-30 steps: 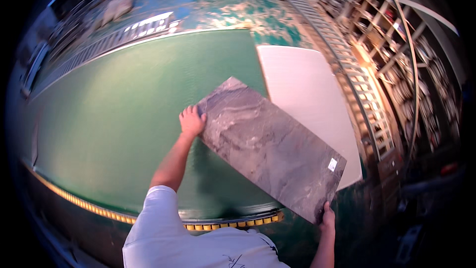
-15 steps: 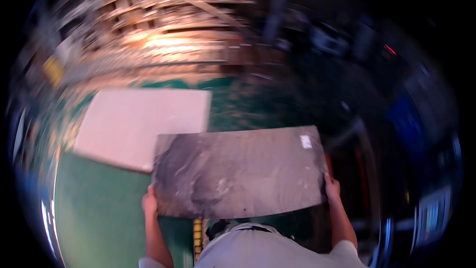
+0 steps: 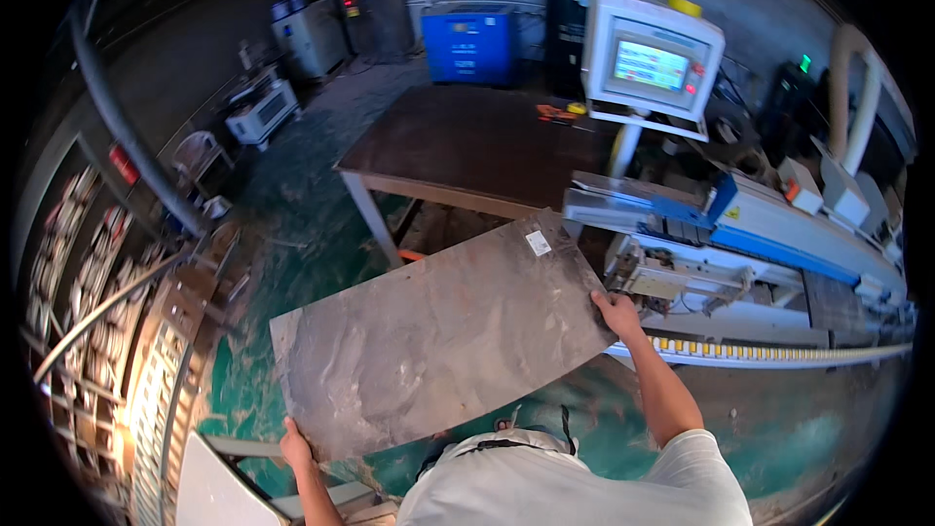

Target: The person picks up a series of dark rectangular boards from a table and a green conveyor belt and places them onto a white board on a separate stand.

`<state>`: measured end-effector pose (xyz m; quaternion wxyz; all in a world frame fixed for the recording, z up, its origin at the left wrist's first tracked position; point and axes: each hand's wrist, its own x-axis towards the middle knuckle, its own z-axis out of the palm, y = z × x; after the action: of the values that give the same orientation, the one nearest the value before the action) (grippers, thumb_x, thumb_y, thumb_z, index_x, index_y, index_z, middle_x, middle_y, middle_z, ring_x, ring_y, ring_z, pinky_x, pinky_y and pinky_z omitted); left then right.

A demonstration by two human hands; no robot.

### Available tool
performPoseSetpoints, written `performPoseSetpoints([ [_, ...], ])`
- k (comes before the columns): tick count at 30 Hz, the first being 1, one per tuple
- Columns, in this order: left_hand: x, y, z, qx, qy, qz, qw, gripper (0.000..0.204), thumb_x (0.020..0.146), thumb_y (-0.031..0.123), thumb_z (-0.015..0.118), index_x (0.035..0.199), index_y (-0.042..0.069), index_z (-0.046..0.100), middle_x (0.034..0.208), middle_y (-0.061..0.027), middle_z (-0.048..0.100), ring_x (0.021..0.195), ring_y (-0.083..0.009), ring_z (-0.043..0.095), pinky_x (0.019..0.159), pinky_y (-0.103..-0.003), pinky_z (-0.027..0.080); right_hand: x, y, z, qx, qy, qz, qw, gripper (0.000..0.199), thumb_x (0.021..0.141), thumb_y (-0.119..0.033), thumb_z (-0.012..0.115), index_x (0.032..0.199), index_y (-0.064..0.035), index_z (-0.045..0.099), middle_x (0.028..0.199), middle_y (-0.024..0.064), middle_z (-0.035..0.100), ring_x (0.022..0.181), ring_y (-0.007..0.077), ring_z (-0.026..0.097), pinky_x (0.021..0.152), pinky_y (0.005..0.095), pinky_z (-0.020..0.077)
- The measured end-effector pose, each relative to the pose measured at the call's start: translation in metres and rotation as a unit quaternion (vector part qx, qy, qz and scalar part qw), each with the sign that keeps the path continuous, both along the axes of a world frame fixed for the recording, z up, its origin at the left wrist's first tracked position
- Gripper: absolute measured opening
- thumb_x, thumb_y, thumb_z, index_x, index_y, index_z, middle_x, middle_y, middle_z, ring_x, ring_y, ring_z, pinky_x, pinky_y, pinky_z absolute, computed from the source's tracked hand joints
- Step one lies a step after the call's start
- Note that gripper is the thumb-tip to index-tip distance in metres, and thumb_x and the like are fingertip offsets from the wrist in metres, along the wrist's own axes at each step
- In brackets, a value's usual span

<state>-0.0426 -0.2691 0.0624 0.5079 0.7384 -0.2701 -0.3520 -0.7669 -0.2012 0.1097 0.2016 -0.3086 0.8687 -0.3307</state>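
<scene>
A large rectangular grey-brown panel (image 3: 438, 331) with a stone-like pattern spans the space before my body, tilted so its right end is farther away. A small white label (image 3: 538, 243) sits near its far right corner. My left hand (image 3: 296, 444) grips the near left corner, with its fingers partly hidden beneath. At the right end, my right hand (image 3: 617, 314) is closed round the short edge, thumb on top. The panel's far right corner overlaps the near edge of a dark brown table (image 3: 458, 141) in view.
An edge-processing machine (image 3: 740, 224) with a conveyor rail (image 3: 779, 355) stands at right, its control screen (image 3: 651, 66) above. A blue cabinet (image 3: 469, 46) is at the back. Stacked strips fill a rack (image 3: 78, 282) at left. A pale board (image 3: 219, 487) lies at lower left.
My view has swung right, from the rack and pale board toward the table and machine. The panel came along in both hands and now slants upward to the right.
</scene>
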Motion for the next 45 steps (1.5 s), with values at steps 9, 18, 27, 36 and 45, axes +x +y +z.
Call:
performPoseSetpoints([
  [9,-0.139,-0.233,-0.001,0.051,0.014,-0.216,0.975,0.05,0.099,0.039,0.059,0.064,0.003,0.053,0.059,-0.0035,0.051,0.048,-0.0158,0.045,0.047,-0.037,0.034,-0.069,0.019,-0.053,0.02,0.018,-0.146,0.989,0.074,0.082,-0.064,0.065,0.099,0.0081,0.071,0.093,0.0244,0.071,0.093,0.0346,0.069,0.085,0.0428,0.0493],
  [18,-0.258,-0.404,-0.072,0.127,-0.101,-0.377,0.912,0.073,0.096,0.059,0.055,0.103,-0.014,0.062,0.102,-0.018,0.064,0.091,-0.0278,0.058,0.083,-0.043,0.046,-0.101,0.01,-0.094,0.029,-0.032,-0.272,0.961,0.059,0.086,-0.049,0.066,0.104,0.007,0.069,0.1,0.0286,0.069,0.102,0.0406,0.066,0.087,0.0449,0.05],
  [27,-0.379,-0.477,-0.046,0.223,-0.138,-0.442,0.858,0.073,0.096,0.062,0.051,0.118,-0.007,0.063,0.116,-0.0182,0.063,0.102,-0.0307,0.057,0.088,-0.044,0.044,-0.091,-0.023,-0.162,-0.366,-0.197,-0.629,0.657,0.059,0.086,-0.028,0.073,0.133,-0.0052,0.046,0.111,0.0099,0.063,0.094,0.0273,0.064,0.078,0.0369,0.0546],
  [36,-0.411,-0.47,-0.059,0.267,-0.124,-0.459,0.838,0.083,0.096,0.063,0.049,0.142,-0.006,0.045,0.143,-0.0202,0.051,0.127,-0.035,0.051,0.102,-0.045,0.042,-0.123,-0.03,-0.159,-0.447,-0.107,-0.609,0.646,0.071,0.085,-0.025,0.076,0.141,-0.0012,0.04,0.133,0.0139,0.055,0.117,0.0272,0.057,0.101,0.0394,0.0457],
  [45,-0.419,-0.467,-0.057,0.273,-0.132,-0.466,0.831,0.082,0.094,0.066,0.051,0.136,-0.005,0.052,0.127,-0.0136,0.061,0.094,-0.0248,0.059,0.068,-0.041,0.046,-0.126,-0.044,-0.16,-0.497,-0.083,-0.613,0.609,0.055,0.089,-0.016,0.071,0.135,-0.0013,0.047,0.127,0.0114,0.058,0.113,0.0244,0.058,0.097,0.0372,0.047],
])
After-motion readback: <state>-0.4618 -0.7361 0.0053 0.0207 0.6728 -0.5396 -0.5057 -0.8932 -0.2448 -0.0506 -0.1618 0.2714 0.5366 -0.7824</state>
